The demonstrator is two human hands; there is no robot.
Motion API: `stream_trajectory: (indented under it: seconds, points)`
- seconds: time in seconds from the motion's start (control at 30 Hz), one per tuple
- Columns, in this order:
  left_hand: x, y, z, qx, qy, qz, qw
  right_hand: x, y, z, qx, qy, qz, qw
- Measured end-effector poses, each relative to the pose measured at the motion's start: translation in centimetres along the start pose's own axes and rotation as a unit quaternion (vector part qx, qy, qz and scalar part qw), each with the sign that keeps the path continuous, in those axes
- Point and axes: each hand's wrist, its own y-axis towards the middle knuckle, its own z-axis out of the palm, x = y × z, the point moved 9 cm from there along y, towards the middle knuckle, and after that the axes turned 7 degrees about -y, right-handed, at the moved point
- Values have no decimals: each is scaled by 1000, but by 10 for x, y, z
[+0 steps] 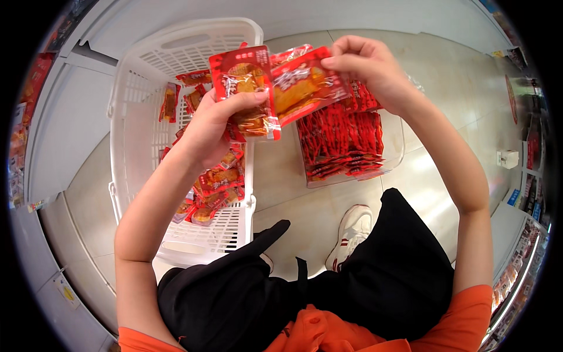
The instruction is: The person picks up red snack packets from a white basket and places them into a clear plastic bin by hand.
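Note:
My left hand (220, 120) is closed on a red snack packet (243, 76) with a clear window over brown food, its thumb across the front. In my right hand (366, 67), thumb and fingers pinch the corner of a second red snack packet (308, 85), which tilts up to the right and overlaps the first one's edge. Another packet shows partly behind these two. Both hands are raised between a white plastic basket (132, 111) on the left and a clear bin (396, 161) on the right. Loose packets (217, 182) lie in the basket; tightly lined-up packets (340, 138) fill the bin.
Pale floor tiles (293, 205) lie under the basket and bin. My white shoe (353, 232) stands close to the bin. Stocked shelves (516, 270) run along the right rim, and white cabinet fronts (67, 123) border the left. A small white box (507, 158) sits at the far right.

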Motion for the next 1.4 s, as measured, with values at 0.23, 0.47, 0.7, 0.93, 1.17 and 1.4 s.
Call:
stream_trajectory:
  seconds: [0.23, 0.47, 0.7, 0.93, 1.17, 1.4]
  points:
    - [-5, 4, -4, -1, 27, 28, 999, 7, -7, -5, 6, -1, -3, 1000]
    - [-8, 7, -4, 1, 70, 56, 996, 14, -7, 5, 105, -246, 31, 963]
    - [-31, 5, -23, -86, 34, 94, 991, -41, 11, -78, -71, -311, 106, 942]
    - [-23, 9, -23, -72, 29, 94, 992, -103, 0, -56, -195, -466, 45, 862]
    - [-23, 9, -24, -68, 29, 83, 994, -110, -1, -44, -210, -602, -80, 766]
    - [-18, 9, -19, -44, 27, 64, 997, -81, 11, -42, -193, -624, -91, 752]
